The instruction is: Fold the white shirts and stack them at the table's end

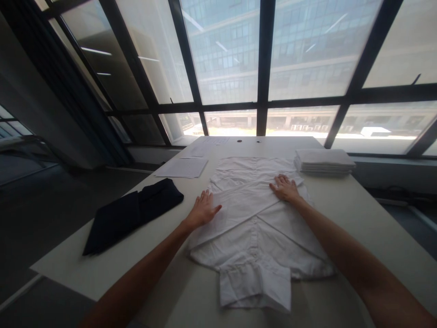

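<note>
forearms cut off below, papers (182, 167) unreadable

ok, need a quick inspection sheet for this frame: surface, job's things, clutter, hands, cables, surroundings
Surface: pale table, flat, lit from the windows.
Job's things: white shirt spread flat in the middle, sleeves folded across it, cuffs at the near edge.
Clutter: folded dark garment at the left; stack of folded white cloth at the far right; paper sheets at the far left; two small dark round marks near the far edge, too small to tell what.
Hands: left hand flat on the shirt's left edge; right hand flat on its upper right part; neither grips anything.
Cables: nothing seen on the table.
Surroundings: large dark-framed windows with a building outside; dark floor at the left.
</note>
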`<state>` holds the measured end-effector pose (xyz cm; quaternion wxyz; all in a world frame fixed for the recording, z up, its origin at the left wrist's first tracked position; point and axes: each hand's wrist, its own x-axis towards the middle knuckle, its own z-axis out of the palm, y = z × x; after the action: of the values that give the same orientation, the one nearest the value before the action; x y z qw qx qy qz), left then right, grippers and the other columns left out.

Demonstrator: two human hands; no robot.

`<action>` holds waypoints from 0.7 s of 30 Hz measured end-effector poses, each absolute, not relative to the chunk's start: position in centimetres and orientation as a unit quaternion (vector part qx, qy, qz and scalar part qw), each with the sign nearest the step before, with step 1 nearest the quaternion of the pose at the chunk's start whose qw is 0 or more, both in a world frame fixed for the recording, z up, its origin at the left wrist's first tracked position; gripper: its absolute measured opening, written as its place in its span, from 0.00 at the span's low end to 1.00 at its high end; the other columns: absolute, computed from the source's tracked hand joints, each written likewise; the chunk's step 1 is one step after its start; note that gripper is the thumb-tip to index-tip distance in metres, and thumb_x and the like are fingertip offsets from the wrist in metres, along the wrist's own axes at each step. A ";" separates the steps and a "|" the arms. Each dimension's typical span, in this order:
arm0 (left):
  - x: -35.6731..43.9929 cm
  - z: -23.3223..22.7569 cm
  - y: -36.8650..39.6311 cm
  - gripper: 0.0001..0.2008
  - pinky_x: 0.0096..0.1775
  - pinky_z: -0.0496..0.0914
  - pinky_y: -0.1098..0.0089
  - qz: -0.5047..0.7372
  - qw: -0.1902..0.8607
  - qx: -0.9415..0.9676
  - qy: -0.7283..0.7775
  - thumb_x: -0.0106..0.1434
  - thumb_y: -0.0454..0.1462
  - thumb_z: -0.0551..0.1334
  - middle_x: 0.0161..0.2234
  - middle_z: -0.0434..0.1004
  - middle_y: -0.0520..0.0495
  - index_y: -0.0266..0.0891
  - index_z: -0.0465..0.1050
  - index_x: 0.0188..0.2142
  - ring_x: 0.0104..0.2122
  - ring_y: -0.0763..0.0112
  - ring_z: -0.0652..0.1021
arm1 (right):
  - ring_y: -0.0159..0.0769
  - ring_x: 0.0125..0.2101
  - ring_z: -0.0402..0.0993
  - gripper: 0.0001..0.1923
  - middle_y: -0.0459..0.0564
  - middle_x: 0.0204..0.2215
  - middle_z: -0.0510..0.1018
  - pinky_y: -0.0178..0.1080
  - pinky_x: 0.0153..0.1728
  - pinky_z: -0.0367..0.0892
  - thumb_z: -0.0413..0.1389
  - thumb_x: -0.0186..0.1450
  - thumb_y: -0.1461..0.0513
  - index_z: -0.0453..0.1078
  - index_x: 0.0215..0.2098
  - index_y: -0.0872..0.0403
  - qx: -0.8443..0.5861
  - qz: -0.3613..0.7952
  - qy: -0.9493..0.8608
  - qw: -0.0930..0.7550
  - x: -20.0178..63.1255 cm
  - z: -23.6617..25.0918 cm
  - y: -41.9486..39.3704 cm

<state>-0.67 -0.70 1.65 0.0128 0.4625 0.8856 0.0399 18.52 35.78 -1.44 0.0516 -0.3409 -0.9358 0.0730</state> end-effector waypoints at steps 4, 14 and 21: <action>-0.3 1.6 2.0 0.34 0.68 0.47 0.49 0.069 0.004 0.608 0.791 0.74 0.55 0.45 0.73 0.46 0.40 0.42 0.52 0.72 0.72 0.54 0.48 | 0.46 0.72 0.38 0.38 0.56 0.74 0.46 0.60 0.67 0.39 0.34 0.74 0.41 0.49 0.74 0.53 -0.318 0.081 -0.943 0.054 19.1 -1.5 37.1; -0.2 -0.3 2.0 0.31 0.69 0.47 0.51 0.068 0.002 0.619 0.782 0.75 0.54 0.45 0.73 0.47 0.46 0.48 0.53 0.72 0.72 0.57 0.50 | 0.47 0.72 0.42 0.34 0.56 0.74 0.47 0.62 0.66 0.43 0.34 0.75 0.45 0.46 0.75 0.49 -0.343 0.071 -0.936 0.039 21.5 -1.3 41.5; -0.1 -0.1 2.1 0.31 0.69 0.46 0.50 0.061 0.008 0.620 0.782 0.76 0.54 0.44 0.73 0.45 0.45 0.47 0.51 0.72 0.72 0.56 0.49 | 0.52 0.71 0.42 0.33 0.68 0.71 0.52 0.60 0.67 0.41 0.34 0.76 0.53 0.52 0.71 0.65 -0.441 0.024 -0.889 0.117 22.6 -0.2 38.8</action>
<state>-0.15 2.14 -0.14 0.0078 0.6204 0.7819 0.0607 22.63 38.77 -0.20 0.1172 -0.4414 -0.8893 0.0242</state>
